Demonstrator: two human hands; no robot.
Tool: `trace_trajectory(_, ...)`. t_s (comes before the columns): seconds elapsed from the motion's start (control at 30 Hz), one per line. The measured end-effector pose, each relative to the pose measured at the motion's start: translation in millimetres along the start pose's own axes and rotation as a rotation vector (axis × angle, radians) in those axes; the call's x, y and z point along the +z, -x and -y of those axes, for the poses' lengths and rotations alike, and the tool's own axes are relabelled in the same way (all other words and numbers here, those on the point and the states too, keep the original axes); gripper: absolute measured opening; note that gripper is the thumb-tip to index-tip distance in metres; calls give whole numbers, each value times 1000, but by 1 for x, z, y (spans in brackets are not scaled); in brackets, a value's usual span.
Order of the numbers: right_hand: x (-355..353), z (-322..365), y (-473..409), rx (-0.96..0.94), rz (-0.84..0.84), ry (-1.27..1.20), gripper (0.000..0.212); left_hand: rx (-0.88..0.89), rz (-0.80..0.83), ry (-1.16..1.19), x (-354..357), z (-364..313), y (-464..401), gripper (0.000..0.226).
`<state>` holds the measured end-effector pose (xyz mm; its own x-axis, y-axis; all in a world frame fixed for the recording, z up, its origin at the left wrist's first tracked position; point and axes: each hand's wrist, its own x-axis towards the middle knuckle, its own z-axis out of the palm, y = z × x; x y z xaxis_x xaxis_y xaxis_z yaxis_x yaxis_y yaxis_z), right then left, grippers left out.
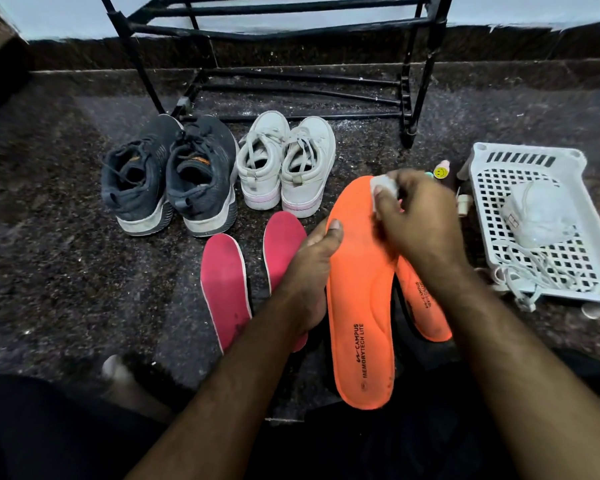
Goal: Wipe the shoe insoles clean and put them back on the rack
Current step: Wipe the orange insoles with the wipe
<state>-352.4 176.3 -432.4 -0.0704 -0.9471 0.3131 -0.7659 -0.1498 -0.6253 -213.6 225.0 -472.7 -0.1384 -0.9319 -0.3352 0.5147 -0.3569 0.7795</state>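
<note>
Four insoles in sight, two orange and two pink, all low on the dark speckled floor [66, 271]. Nearer orange insole [359, 306] lifted and tilted, heel end toward the camera, printed lettering near the heel. Held along its left edge by the left hand [312, 271], thumb curled over the top face, fingers hidden beneath. Pressed near the toe end by the right hand [420, 220], fingers pinched tight round a small white wipe [383, 187]. Second orange insole [426, 306] flat on the floor just behind and to the right, partly covered by the right forearm. Two pink insoles [226, 292] side by side to the left, the right one partly hidden under the left wrist.

Beyond them, a pair of dark sneakers [170, 174] and a pair of white sneakers [286, 164], heels toward the camera, just in front of the black metal rack [291, 29]. Rack shelves bare of insoles. White plastic basket [499, 161] at the right, tilted, with a white cord and a pale bundle inside. Small smiley-face item [440, 172] just left of the basket.
</note>
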Motion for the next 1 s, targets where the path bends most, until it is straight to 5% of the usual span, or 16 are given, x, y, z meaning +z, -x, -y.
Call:
trace_trajectory(0.1,17,18,16,-196,128,78,24,0,4,28,-2,0,-2,32)
trace_trajectory(0.27,1,-3,-5,27,18,8,31,-5,17,-56,-2,3,-2,29)
trace_trajectory(0.43,6,19,14,-24,237,-162,9,-4,4,16,-4,0,-4,33)
trace_trajectory(0.57,2,6,5,46,67,-121,14,-4,-42,40,-6,0,-6,34)
trace_trajectory(0.77,22,27,36,-291,231,-7,19,18,-129,42,-12,-7,-9,26)
trace_trajectory(0.9,9,9,25,-101,184,-52,13,39,-194,79,-10,-8,-10,33)
trace_trajectory(1.0,7,14,40,-61,322,-71,6,62,-245,84,-11,-8,-12,26)
